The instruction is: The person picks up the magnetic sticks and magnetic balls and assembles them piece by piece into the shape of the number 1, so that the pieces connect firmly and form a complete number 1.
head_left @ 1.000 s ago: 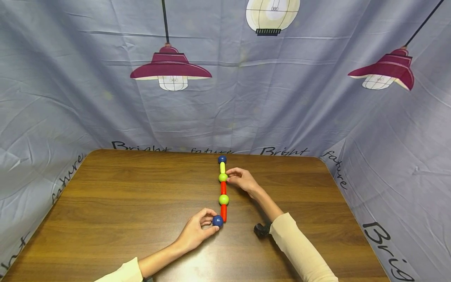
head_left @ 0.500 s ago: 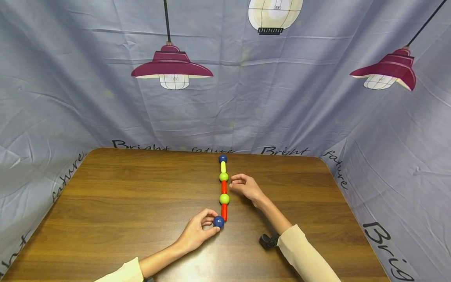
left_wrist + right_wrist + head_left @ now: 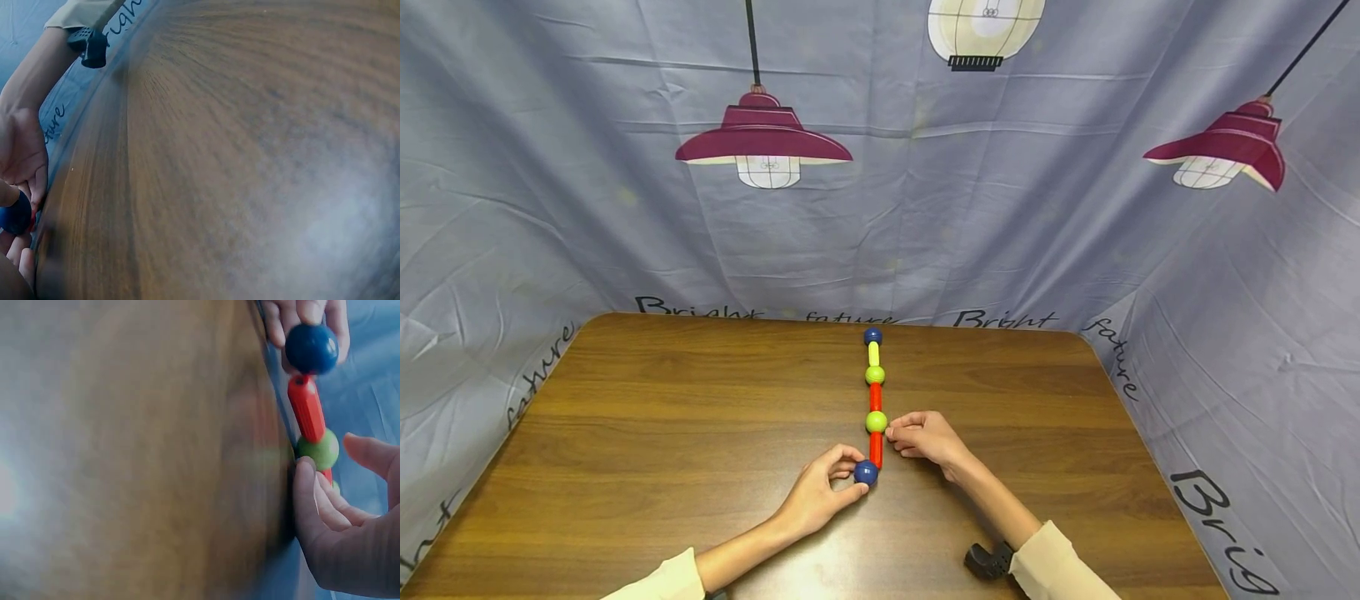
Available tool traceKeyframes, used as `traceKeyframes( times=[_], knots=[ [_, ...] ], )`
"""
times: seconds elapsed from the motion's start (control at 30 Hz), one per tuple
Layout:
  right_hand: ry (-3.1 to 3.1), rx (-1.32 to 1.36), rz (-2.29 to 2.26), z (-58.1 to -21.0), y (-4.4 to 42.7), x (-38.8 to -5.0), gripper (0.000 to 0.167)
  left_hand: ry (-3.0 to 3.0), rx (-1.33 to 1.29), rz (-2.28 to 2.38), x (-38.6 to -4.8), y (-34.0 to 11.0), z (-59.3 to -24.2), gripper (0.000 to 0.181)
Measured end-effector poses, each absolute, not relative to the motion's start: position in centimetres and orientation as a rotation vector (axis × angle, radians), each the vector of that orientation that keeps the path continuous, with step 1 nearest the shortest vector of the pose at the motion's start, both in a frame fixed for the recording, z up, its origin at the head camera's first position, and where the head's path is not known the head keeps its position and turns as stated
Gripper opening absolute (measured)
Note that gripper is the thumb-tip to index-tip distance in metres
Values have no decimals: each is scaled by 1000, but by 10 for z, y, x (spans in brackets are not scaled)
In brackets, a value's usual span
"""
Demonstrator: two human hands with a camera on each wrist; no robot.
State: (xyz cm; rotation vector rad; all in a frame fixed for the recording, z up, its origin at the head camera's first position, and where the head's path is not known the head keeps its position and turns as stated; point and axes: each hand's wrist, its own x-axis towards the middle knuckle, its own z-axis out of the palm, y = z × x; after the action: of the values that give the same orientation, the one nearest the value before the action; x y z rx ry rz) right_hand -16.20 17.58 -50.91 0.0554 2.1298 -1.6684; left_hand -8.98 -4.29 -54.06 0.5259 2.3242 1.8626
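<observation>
A row of balls and rods runs away from me on the table: a far blue ball [image 3: 872, 336], a yellow-green rod [image 3: 873, 354], a green ball [image 3: 875, 375], a red rod [image 3: 876, 397], a nearer green ball [image 3: 876, 422] and a nearer red rod [image 3: 876, 450]. My left hand [image 3: 822, 490] pinches a second blue ball [image 3: 866, 472] between thumb and fingers, by the near end of that red rod. Beside the nearer green ball is my right hand [image 3: 928, 437]; in the right wrist view its fingers [image 3: 305, 478] part around that ball without gripping it.
The brown wooden table [image 3: 700, 400] reaches back to a grey-blue curtain [image 3: 880, 233] printed with lamps and lettering. A black wrist device [image 3: 988, 561] sits at my right sleeve [image 3: 1056, 562].
My right hand has left the farther green ball and come nearer along the row, to the nearer green ball. The left hand stays with its blue ball, nearly still.
</observation>
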Motion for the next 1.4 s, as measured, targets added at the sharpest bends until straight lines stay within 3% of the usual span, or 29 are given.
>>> traceKeyframes(
  times=[0.5,1.4],
  knots=[
    [2101,36,-1628,-511,164,-134,21,2354,550,1836,-89,-44,-541,31],
    [2138,6,-1568,-514,163,-135,18,2416,591,1778,-87,-41,-541,31]
  ],
)
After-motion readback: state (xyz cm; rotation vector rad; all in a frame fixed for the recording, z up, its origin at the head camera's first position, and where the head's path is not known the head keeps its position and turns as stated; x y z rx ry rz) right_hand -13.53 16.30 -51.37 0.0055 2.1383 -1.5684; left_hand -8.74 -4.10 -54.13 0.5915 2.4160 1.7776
